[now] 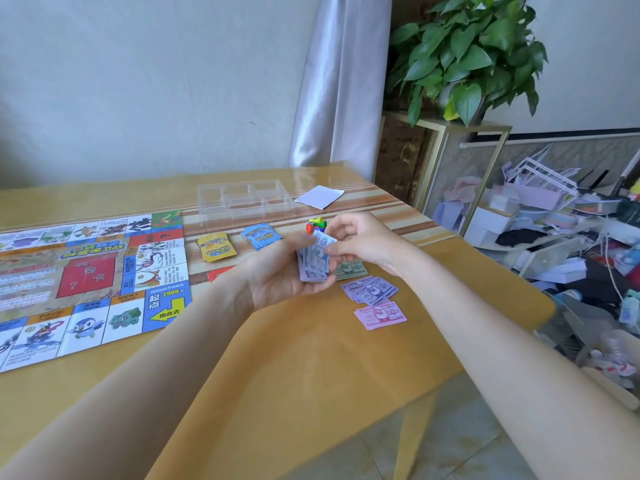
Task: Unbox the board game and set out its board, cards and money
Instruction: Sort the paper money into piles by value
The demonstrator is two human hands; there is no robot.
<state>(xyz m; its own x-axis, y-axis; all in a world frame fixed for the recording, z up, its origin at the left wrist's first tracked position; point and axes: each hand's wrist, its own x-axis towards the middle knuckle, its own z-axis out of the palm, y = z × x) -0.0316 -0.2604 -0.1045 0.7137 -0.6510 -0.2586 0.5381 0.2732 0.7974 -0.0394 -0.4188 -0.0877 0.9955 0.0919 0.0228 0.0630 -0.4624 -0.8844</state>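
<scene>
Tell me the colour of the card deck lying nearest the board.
Yellow, with blue lettering on top: the yellow card deck, seen in the head view.

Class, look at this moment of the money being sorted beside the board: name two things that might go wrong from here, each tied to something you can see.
1. The pink notes and purple notes lie near the table edge; a passing forearm might sweep them off.
2. The left hand holds a loose stack of notes while the right hand pinches the top one; the stack could slip and scatter onto the green notes, mixing denominations.
</scene>
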